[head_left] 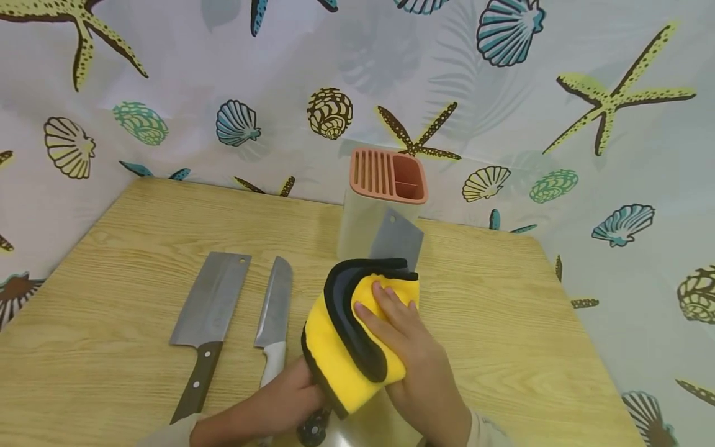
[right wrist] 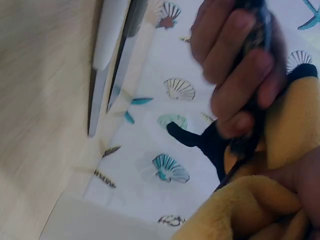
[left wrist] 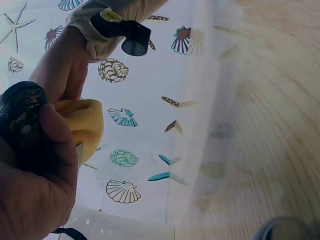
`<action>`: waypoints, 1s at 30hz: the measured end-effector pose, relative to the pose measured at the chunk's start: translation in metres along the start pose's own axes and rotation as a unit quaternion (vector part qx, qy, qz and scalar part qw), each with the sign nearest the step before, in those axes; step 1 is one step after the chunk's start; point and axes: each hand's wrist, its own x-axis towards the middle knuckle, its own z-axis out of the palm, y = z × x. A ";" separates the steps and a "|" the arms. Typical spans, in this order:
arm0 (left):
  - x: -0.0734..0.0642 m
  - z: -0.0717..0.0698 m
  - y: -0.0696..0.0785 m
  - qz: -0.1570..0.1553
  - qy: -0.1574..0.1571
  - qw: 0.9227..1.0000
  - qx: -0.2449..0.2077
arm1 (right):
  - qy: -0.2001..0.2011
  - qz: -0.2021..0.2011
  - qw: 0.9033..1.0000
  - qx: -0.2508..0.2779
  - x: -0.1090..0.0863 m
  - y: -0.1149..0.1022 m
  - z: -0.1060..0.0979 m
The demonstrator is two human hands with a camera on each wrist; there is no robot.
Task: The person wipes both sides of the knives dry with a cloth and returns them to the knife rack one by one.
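Note:
My left hand (head_left: 285,397) grips the dark, patterned handle (left wrist: 25,117) of a cleaver; its fingers wrap round it in the right wrist view. The grey blade (head_left: 399,239), with a hole near its tip corner, sticks out beyond a folded yellow cleaning cloth (head_left: 329,329) with black edging and a grey inner side. My right hand (head_left: 421,354) holds this cloth around the blade, fingers spread over its upper face and thumb side underneath. Most of the blade is hidden by the cloth.
Left of the hands, a cleaver with a brown handle (head_left: 209,310) and a white-handled knife (head_left: 275,304) lie on the wooden table (head_left: 503,310). A pale knife block with an orange slotted top (head_left: 385,177) stands at the back, before a shell-patterned curtain (head_left: 184,74).

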 end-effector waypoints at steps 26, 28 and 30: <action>0.001 0.018 0.000 0.014 -0.061 0.998 -0.015 | 0.143 0.178 0.974 -0.003 0.052 0.095 -0.049; 0.001 0.018 0.000 0.005 -0.058 0.998 -0.015 | 0.170 0.179 0.969 0.005 0.053 0.090 -0.057; 0.002 0.018 -0.001 -0.010 -0.049 0.999 -0.014 | 0.196 0.166 0.966 0.010 0.053 0.082 -0.063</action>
